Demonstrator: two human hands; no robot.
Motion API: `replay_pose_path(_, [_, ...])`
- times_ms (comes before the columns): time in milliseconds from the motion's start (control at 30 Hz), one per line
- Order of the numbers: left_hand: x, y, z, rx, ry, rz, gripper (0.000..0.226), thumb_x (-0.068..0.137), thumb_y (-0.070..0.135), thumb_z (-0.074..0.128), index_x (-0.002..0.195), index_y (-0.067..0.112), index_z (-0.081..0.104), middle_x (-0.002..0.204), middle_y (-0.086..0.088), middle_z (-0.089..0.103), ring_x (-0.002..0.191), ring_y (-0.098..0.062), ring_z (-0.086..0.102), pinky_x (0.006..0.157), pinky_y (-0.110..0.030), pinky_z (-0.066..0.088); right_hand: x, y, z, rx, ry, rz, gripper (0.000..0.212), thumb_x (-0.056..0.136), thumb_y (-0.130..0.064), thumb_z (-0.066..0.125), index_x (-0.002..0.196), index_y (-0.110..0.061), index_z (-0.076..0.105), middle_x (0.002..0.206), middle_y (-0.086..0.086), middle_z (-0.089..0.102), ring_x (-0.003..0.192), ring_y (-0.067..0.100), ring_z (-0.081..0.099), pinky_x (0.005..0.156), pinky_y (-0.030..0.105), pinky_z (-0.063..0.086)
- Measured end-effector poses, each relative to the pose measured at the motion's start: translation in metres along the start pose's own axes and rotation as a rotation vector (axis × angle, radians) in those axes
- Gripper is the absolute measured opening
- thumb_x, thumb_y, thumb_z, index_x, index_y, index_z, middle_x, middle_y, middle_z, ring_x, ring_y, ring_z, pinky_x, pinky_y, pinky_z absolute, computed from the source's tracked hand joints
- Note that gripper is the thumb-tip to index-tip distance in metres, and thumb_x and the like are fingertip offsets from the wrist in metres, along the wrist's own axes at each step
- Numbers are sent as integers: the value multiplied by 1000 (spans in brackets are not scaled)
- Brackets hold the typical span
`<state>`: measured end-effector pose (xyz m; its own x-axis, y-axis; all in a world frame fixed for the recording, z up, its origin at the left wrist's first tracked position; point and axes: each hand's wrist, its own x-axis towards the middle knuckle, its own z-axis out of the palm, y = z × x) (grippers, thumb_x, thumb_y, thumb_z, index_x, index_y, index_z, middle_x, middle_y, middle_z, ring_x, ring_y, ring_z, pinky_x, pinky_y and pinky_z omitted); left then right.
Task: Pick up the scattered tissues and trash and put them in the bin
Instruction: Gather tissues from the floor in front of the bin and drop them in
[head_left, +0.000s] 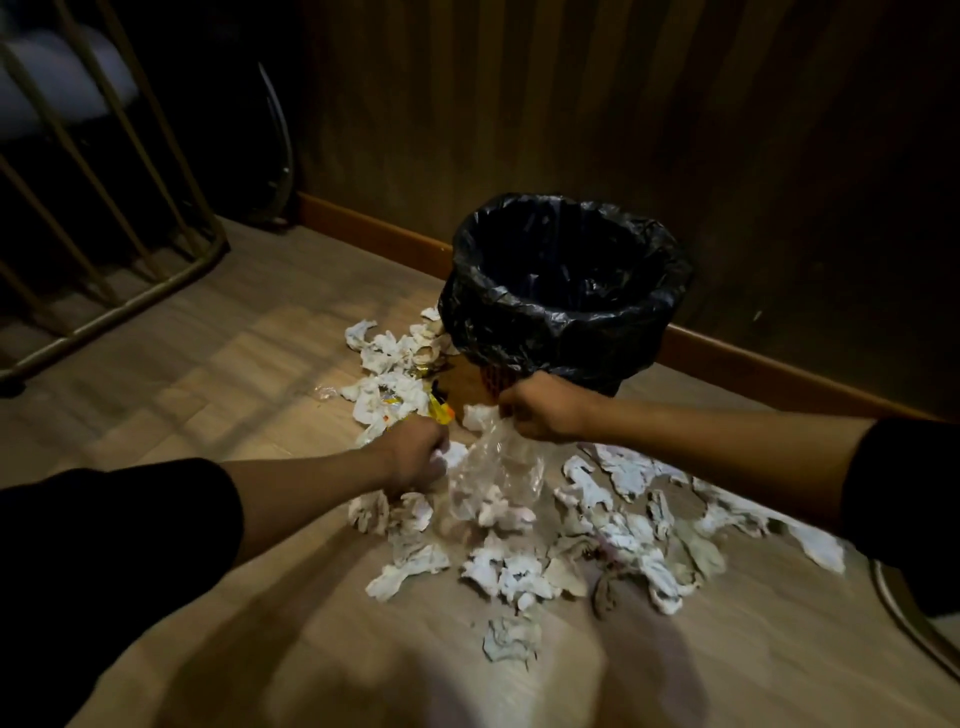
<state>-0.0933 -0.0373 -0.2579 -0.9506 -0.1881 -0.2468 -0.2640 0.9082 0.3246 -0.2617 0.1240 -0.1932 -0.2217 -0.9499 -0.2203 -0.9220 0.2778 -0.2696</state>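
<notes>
Upper left of frame: one metal rail frame (104, 208), standing on the floor (208, 364). Centre left: my left hand (415, 452), one, fist closed on a white tissue at the edge of the heap. Centre: one clear plastic bag (493, 467), pinched at its top by my right hand (540, 410), closed. Above it: one bin (566, 291), black liner, upright beside the wall. Centre to lower right: crumpled tissues (597, 519), well over twenty, scattered on the floor before the bin.
</notes>
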Motion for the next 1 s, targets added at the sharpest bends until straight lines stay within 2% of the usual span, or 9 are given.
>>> replay_pose_path(100, [-4, 5, -26, -87, 93, -2, 9, 72, 22, 54, 75, 14, 52, 66, 2, 50, 66, -21, 47, 59, -31, 38, -6, -12, -27, 12, 107, -24, 25, 83, -16, 63, 106, -19, 70, 91, -3, 71, 77, 12, 66, 67, 25, 52])
replay_pose_path(233, [-5, 9, -57, -335, 213, -27, 19, 75, 25, 67, 62, 20, 54, 59, 7, 52, 55, -5, 45, 53, -23, 35, -12, -21, -72, 104, 228, -16, 21, 83, -19, 72, 103, -19, 75, 87, -9, 68, 78, 4, 60, 69, 17, 42])
replay_pose_path(367, [-5, 22, -89, -710, 359, -81, 7, 79, 16, 70, 81, 10, 69, 71, -3, 69, 64, -14, 64, 56, -26, 51, -13, -2, -119, 648, 286, 180, 10, 85, -12, 74, 95, -14, 76, 96, 5, 74, 88, 14, 68, 81, 27, 56])
replay_pose_path(467, [7, 41, -117, -857, 549, -151, 17, 78, 21, 67, 76, 6, 60, 72, -12, 62, 67, -28, 64, 63, -36, 53, -10, 21, -140, 886, 417, 299, 10, 87, -7, 71, 95, -4, 75, 91, 9, 71, 79, 14, 65, 71, 25, 53])
replay_pose_path(533, [25, 52, -137, -929, 669, -212, 15, 77, 22, 69, 69, 14, 59, 72, -8, 63, 70, -22, 62, 67, -34, 51, -2, 39, -146, 977, 541, 413, 5, 88, -6, 70, 91, -5, 74, 85, 7, 68, 74, 13, 61, 65, 24, 51])
replay_pose_path(633, [55, 68, -164, -1042, 785, -273, 11, 75, 25, 73, 68, 20, 67, 80, 1, 69, 83, -18, 66, 82, -33, 54, 9, 72, -142, 1091, 668, 602, 16, 85, -10, 73, 99, -2, 72, 102, 14, 72, 90, 25, 69, 84, 41, 60])
replay_pose_path(833, [114, 100, -173, -947, 580, -177, 2, 84, 24, 68, 83, 22, 68, 93, 2, 65, 88, -17, 61, 84, -32, 49, -10, 95, -138, 1299, 610, 666, 48, 89, -18, 69, 131, -4, 50, 135, 19, 55, 105, 35, 69, 74, 41, 63])
replay_pose_path(933, [122, 113, -164, -763, 409, -93, 34, 91, 23, 60, 125, 19, 61, 111, -2, 62, 101, -21, 61, 90, -39, 53, -37, 91, -135, 1213, 646, 669, 46, 97, -12, 58, 138, 3, 44, 138, 22, 52, 110, 37, 66, 84, 44, 61])
replay_pose_path(1000, [112, 120, -154, -554, 443, 22, 41, 94, 21, 57, 135, 17, 54, 121, -5, 62, 104, -19, 62, 93, -39, 53, -60, 90, -127, 1167, 692, 659, 33, 99, -8, 53, 129, 5, 52, 131, 20, 57, 109, 32, 67, 87, 42, 60])
